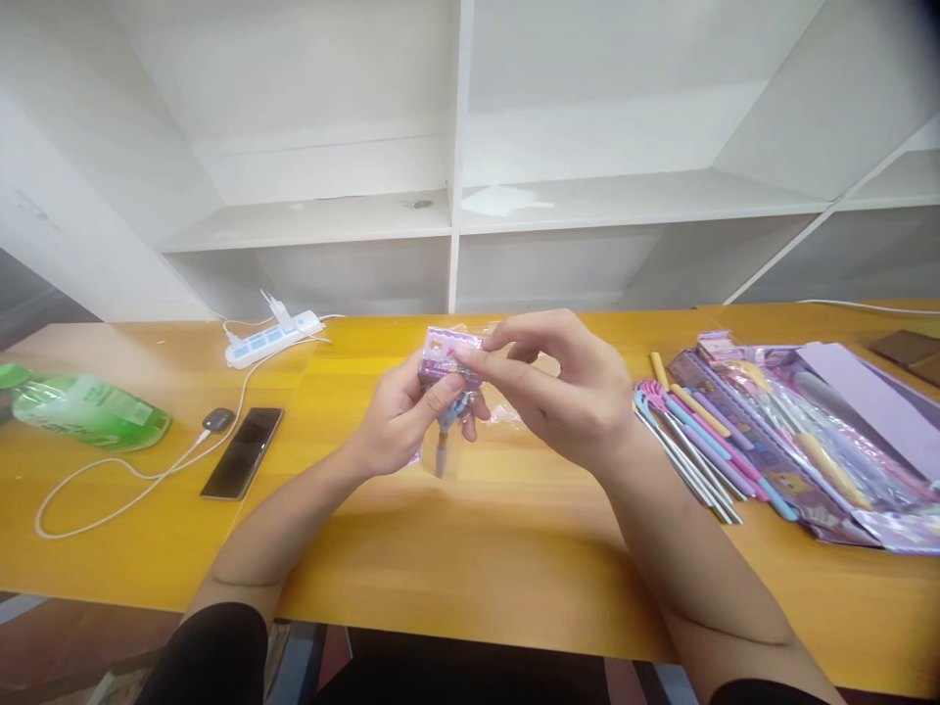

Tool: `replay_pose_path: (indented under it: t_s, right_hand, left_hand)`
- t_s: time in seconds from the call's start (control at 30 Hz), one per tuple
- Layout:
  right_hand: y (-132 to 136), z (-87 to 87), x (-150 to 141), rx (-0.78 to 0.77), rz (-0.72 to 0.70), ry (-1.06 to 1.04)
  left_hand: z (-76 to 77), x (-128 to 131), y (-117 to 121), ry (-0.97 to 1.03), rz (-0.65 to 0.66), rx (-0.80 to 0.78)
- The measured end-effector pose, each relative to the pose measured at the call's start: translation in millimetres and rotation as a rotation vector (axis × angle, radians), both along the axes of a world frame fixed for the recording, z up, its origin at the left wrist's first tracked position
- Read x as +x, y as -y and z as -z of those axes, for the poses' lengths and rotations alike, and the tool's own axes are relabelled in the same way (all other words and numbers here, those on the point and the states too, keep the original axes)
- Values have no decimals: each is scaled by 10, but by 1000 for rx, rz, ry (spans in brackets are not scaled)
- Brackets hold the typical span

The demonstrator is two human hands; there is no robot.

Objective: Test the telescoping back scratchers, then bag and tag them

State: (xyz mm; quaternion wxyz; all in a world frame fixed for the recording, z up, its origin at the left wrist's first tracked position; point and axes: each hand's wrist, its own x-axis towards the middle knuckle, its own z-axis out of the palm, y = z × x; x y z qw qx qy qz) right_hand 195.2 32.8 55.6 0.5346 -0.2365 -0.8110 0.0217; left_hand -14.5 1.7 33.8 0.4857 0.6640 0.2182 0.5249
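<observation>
My left hand (400, 416) is closed around a small clear packet with a purple printed header (439, 343), held above the table in front of me. Inside or behind it, a light-blue item (451, 413) with a dark, narrow tip pokes out below my fingers; its kind I cannot make out. My right hand (569, 387) reaches over from the right, its fingertips pinched on the packet's upper right part. Crumpled clear plastic (505, 413) lies on the table behind my hands.
On the right lie several metal straw-like rods with coloured handles (705, 441) and a purple box (867, 392) of plastic-wrapped items. At left are a phone (242, 452), a white cable (139, 477), a green bottle (92, 411) and a power strip (273, 339). White shelving (456, 127) stands behind.
</observation>
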Motion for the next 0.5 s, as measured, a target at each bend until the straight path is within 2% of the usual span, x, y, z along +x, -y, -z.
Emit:
replay_pose_path:
  t_s: [0.13,0.37,0.43,0.5]
  right_hand:
    - [8,-35,27,-27,-18,6]
    - [-28,-24,67,85,-93,57]
    - [-43,-20,79,151,-79,69]
    - [-70,-17,96,294,-66,93]
  left_hand:
    - [3,-5,23,-6,6,16]
    - [37,-26,40,27,2,32]
    - [49,-47,27,51,-11,37]
    - [52,-62,17,53,-28,38]
